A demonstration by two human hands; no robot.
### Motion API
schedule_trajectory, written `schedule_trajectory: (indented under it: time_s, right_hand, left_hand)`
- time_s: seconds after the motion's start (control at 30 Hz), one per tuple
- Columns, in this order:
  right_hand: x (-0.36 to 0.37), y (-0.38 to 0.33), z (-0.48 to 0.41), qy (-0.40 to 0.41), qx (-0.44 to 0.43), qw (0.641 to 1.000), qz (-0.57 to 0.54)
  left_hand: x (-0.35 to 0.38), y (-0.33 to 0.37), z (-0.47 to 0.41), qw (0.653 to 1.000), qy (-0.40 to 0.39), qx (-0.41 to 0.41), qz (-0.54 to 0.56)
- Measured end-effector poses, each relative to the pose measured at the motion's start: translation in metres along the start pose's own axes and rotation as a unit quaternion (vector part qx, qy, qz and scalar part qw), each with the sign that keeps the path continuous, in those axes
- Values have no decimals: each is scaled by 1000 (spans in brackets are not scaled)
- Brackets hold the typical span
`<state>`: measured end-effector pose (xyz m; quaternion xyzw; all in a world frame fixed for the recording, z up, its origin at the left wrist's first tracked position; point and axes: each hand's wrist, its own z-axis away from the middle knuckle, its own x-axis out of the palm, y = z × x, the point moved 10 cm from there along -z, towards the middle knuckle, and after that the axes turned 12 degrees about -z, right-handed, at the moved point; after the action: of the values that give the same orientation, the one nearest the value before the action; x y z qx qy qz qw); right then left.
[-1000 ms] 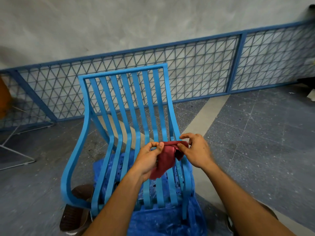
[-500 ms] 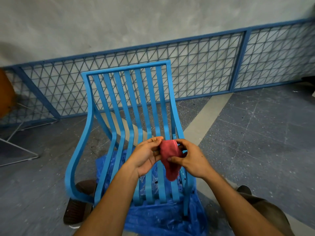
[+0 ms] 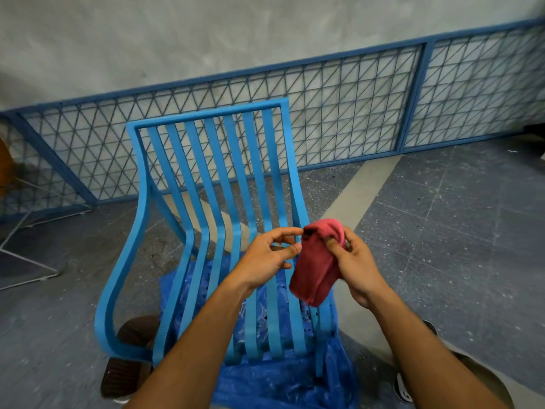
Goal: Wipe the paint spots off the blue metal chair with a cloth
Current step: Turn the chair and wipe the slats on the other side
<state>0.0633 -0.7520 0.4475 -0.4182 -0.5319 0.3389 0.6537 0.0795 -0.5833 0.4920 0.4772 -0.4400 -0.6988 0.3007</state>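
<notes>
Right hand (image 3: 355,268) grips the red cloth (image 3: 317,261), bunched and hanging above the seat at the chair's three o'clock side. Left hand (image 3: 265,258) half open beside it, fingertips near the fabric. Beyond, the blue metal chair (image 3: 206,184) on blue plastic sheeting (image 3: 265,382).

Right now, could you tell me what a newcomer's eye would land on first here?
The bright blue metal chair fills the middle, standing on a blue plastic sheet. In front of it the right hand grips a red cloth above the seat, the left hand open beside it. A blue mesh fence lines the wall behind.
</notes>
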Motion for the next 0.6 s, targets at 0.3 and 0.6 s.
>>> schedule_trajectory:
  time_s: [0.3,0.6]
  right_hand:
    - [-77,21,-61,108,9,994,-1]
    - [-112,82,-141,98,56,993,42]
  left_hand:
    - [-5,-18,-107,980,139,6,-141]
    - [24,7,-217,861,147,136,-467]
